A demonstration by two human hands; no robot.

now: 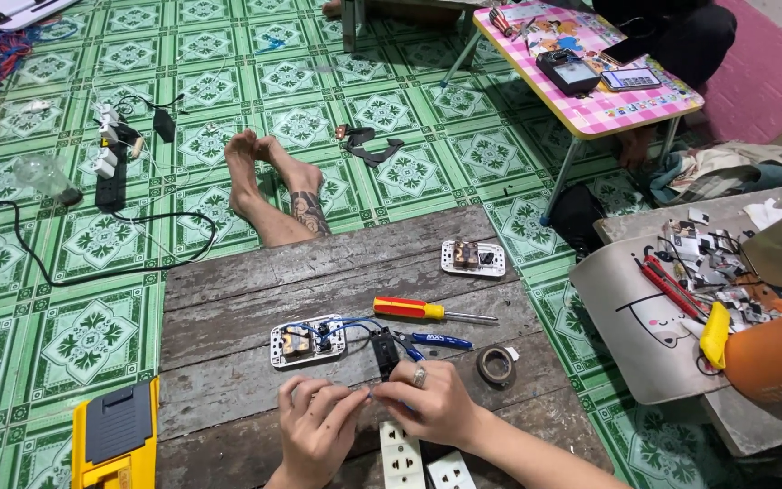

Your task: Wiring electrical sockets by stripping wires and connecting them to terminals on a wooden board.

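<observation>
On a worn wooden board (pixel 228 272), my left hand (pixel 314 430) and my right hand (pixel 432 403) meet near the front edge, both pinching a thin blue wire (pixel 337 324). That wire runs up to a white switch plate (pixel 307 341) lying back-side up. A small black part (pixel 384 349) sits just above my right hand, which wears a ring. White socket modules (pixel 414 457) lie below my hands. A red and yellow screwdriver (pixel 432 311) rests further up the board. Blue-handled pliers (pixel 436 341) lie beside it.
A roll of black tape (pixel 495 365) and a second switch plate (pixel 472 258) lie on the board. A yellow tool case (pixel 115 439) sits at left. My bare feet (pixel 269 177) stretch over the green tiled floor. Another person sits behind a pink folding table (pixel 590 109).
</observation>
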